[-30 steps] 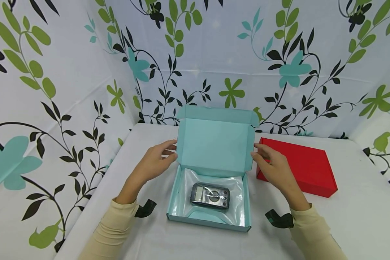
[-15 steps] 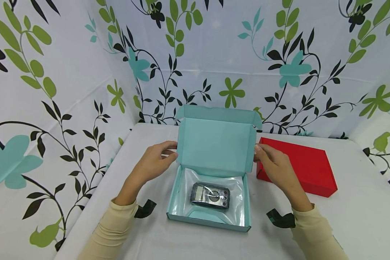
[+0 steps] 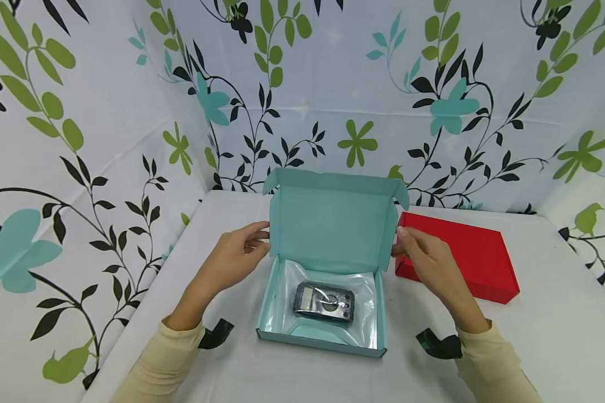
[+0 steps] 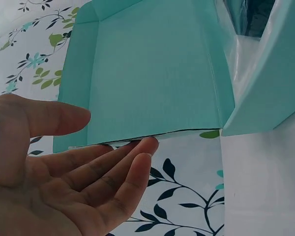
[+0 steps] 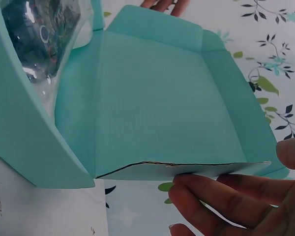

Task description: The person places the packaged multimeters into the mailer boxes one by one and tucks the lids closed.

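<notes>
1. Guide raised lid [image 3: 333, 224] evenly with left hand [image 3: 233, 257] and right hand [image 3: 428, 254], loosely spread against its side flaps [image 5: 137, 172], pinching nothing.
2. Press lightly, sparing the flaps from creasing.
3. Mind the bagged meter [image 3: 324, 302], face-up inside the teal box [image 3: 321, 343].

1. A pale teal cardboard mailer box [image 3: 322, 345] lies flat on the white-covered table [image 3: 242, 375], its front wall turned slightly askew.
2. Its lid [image 3: 333, 224] is open, rising from the rear edge and leaning back, plain inside.
3. Along the lid's far edge runs a front flap [image 3: 335, 182] with rounded ends; narrow side flaps [image 3: 387, 240] border the panel, their raw cut edges showing dark in the wrist views.
4. Inside rests a dark device, probably a multimeter [image 3: 325, 302] given its pale display and round dial, though glare from the clear plastic bag [image 3: 365, 316] obscures detail.
</notes>
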